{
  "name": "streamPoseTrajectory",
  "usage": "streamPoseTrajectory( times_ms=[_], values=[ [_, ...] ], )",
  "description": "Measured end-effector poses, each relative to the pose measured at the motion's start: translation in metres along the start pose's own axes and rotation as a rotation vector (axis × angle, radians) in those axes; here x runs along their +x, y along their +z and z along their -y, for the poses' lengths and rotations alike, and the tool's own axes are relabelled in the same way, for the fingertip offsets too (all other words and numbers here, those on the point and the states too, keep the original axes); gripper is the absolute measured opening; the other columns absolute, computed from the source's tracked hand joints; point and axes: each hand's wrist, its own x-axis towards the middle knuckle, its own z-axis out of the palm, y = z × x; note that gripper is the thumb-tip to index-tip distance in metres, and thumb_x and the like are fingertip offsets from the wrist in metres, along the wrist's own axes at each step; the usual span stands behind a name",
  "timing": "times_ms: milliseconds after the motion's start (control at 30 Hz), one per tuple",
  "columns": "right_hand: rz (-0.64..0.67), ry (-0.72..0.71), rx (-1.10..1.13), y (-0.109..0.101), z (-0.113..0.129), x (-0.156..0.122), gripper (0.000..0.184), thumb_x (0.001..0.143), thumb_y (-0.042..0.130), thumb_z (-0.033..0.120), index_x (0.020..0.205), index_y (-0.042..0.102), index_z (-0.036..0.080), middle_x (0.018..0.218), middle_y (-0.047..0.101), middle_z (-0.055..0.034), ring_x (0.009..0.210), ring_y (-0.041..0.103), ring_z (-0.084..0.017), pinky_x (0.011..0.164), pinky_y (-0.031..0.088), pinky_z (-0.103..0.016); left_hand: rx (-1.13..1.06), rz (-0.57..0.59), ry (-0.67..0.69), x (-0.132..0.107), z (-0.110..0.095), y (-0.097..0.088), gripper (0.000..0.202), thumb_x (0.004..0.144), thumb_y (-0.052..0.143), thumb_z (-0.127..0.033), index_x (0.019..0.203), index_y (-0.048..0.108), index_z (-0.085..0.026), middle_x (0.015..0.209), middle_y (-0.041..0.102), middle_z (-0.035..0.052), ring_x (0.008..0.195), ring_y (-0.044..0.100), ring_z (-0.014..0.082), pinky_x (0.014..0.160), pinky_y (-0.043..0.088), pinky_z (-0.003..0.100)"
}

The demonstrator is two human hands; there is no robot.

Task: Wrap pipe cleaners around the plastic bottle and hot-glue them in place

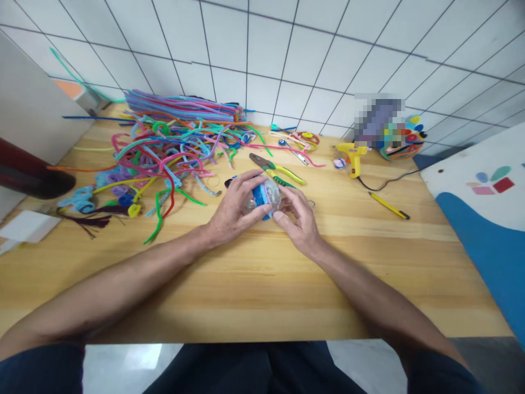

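Note:
My left hand and my right hand meet at the middle of the wooden table. Between them is a small clear plastic ball-like object wrapped in blue and lilac pipe cleaners. The left hand's fingers curl over its left side and top. The right hand pinches its right side with thumb and fingers. Just behind the hands lie green-handled pliers.
A big heap of coloured pipe cleaners covers the table's back left. A yellow glue gun with a black cord and a yellow pen-like tool lie at the right. Finished colourful pieces stand at the back right. White paper lies at the left edge.

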Motion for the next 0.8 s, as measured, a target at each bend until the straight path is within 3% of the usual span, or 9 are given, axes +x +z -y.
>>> streamPoseTrajectory(
  times_ms=[167,367,600,800],
  values=[
    [-0.030,-0.002,-0.042,-0.0006,0.0006,-0.0010,0.054,0.098,0.065,0.052,0.147,0.056,0.032,0.143,0.057,-0.0128,0.092,0.066,-0.023,0.084,0.065,-0.048,-0.069,0.041,-0.056,0.0009,0.0009,0.0004,0.055,0.106,0.058,-0.053,0.154,0.047,-0.028,0.158,0.053,0.0149,0.150,0.050,0.0295,0.125,0.043,0.054],
    [-0.045,0.002,-0.062,0.0061,-0.0036,0.0006,0.063,0.093,0.073,0.055,0.148,0.053,0.032,0.144,0.057,-0.0137,0.091,0.065,-0.023,0.078,0.064,-0.047,-0.089,0.027,-0.082,-0.0002,0.0050,0.0042,0.054,0.106,0.057,-0.056,0.152,0.050,-0.029,0.155,0.056,0.0135,0.149,0.050,0.0293,0.127,0.041,0.053],
    [-0.055,0.001,-0.032,0.0069,-0.0038,0.0002,0.064,0.092,0.074,0.058,0.147,0.054,0.032,0.144,0.056,-0.0136,0.091,0.066,-0.023,0.079,0.065,-0.047,-0.097,-0.013,-0.063,0.0008,-0.0004,0.0044,0.059,0.100,0.067,-0.057,0.148,0.053,-0.026,0.152,0.059,0.0146,0.146,0.053,0.0304,0.123,0.044,0.052],
    [0.001,0.027,0.060,0.0040,-0.0081,0.0026,0.055,0.099,0.064,0.058,0.148,0.054,0.034,0.144,0.055,-0.0117,0.094,0.068,-0.022,0.085,0.066,-0.047,-0.135,-0.027,-0.192,0.0034,0.0038,0.0034,0.056,0.101,0.063,-0.059,0.145,0.056,-0.026,0.149,0.062,0.0116,0.140,0.058,0.0278,0.122,0.046,0.047]
  ],
)
